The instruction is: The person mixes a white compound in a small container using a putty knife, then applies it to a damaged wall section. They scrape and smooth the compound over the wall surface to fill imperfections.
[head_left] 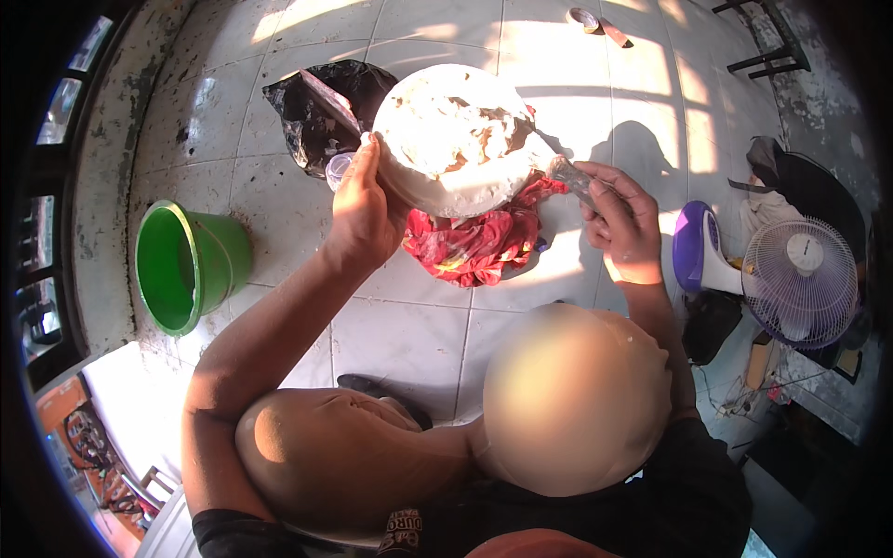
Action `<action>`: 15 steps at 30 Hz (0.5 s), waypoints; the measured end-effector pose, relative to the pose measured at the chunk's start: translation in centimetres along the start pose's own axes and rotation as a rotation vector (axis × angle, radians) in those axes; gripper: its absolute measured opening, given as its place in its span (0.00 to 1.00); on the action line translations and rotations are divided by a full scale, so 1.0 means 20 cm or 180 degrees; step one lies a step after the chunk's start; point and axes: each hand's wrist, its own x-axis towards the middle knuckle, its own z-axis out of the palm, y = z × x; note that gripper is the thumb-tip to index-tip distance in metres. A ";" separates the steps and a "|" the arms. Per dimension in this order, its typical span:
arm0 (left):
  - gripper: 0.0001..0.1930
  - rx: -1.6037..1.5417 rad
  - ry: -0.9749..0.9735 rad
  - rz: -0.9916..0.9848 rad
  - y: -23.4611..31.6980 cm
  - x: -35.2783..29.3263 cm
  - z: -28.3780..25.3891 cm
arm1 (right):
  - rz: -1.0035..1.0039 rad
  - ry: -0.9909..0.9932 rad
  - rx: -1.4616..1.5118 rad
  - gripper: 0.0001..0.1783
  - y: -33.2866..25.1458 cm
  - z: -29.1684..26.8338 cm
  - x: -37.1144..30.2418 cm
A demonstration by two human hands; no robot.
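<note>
My left hand (361, 212) is closed on the left rim of a white round bowl (423, 191), thumb on the edge. White paste (446, 126) lies in lumps inside it. In my right hand (621, 221) is the handle of a putty knife (569, 177). Its pale, paste-covered blade points left and meets the bowl's right edge; the bright light blurs its outline. Under the bowl, a crumpled red plastic bag (474, 249) rests on the floor. A black plastic bag (302, 116) lies at the bowl's left, with a long flat tool (332, 100) across it and a small clear container (340, 167) beside it.
A green bucket (219, 256) lies tipped toward the left wall. To the right are a purple and white fan (800, 279) and a dark bag (805, 177). A roll of tape (583, 19) is on the tiled floor at the back. My bent knees are close below my arms.
</note>
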 end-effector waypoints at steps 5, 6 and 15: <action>0.21 0.0310 0.0113 0.0060 0.02 -0.03 0.03 | 0.0024 -0.0242 0.0645 0.19 0.12 -0.02 0.07; 0.21 0.0326 0.0086 0.0062 0.02 -0.02 0.01 | 0.0071 -0.0147 0.0634 0.19 0.09 -0.02 0.08; 0.19 0.0289 -0.0185 -0.0145 -0.04 -0.01 -0.04 | 0.0156 -0.0990 0.0067 0.22 -0.08 -0.23 0.35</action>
